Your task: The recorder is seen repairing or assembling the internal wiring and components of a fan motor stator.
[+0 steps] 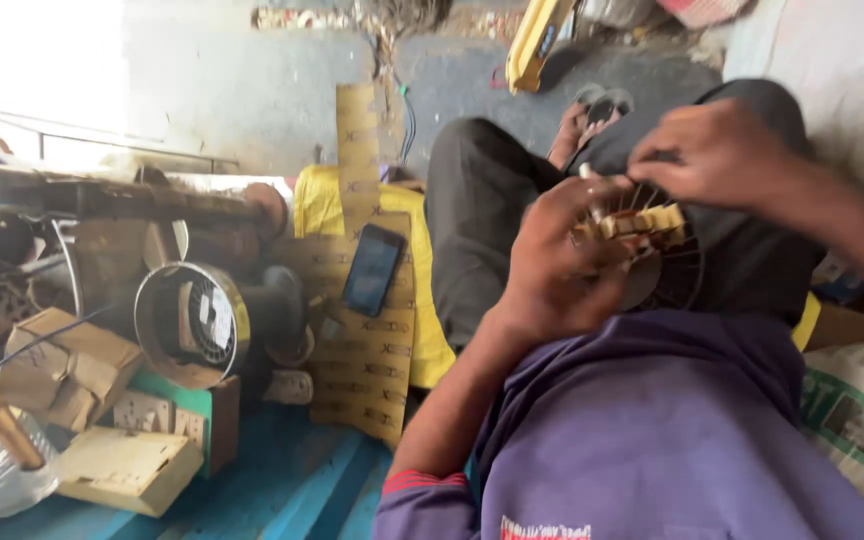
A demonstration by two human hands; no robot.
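**Both hands on the slotted motor core**

The round motor core (657,250) rests on the person's lap, at about two o'clock in the view. The left hand (562,265) grips its nine o'clock edge, fingers curled around the rim. The right hand (717,150) comes from one o'clock, fingers pressed together on the top slots. A phone (372,268) lies well apart at nine o'clock.
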